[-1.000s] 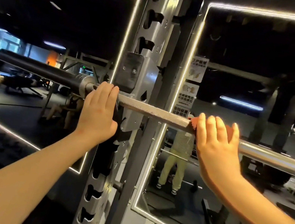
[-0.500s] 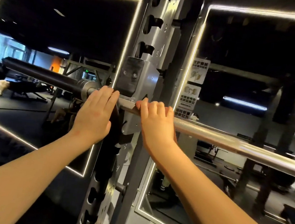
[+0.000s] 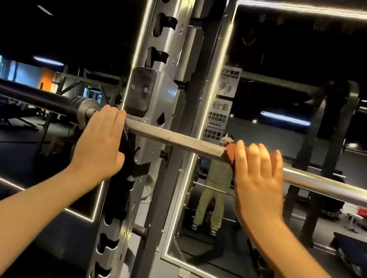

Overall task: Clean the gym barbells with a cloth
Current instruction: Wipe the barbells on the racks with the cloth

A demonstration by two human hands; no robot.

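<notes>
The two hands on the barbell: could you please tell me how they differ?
The left hand grips the barbell bare, beside its collar; the right hand grips a red cloth on it. The left sits at the knurled end, the right where knurling meets smooth steel. Both curl over the bar from above.

Between my left hand, hooked over the bar, and my right hand, which grips the cloth, the knurled part is bare, and a hand can slide there. Right of my right hand the smooth bar runs free to the edge. Just behind the bare part stands the rack upright. Its bracket sits close above the bar beside my left hand, so the room there is narrow. The collar blocks the way left. A peg sticks out lower down.
</notes>
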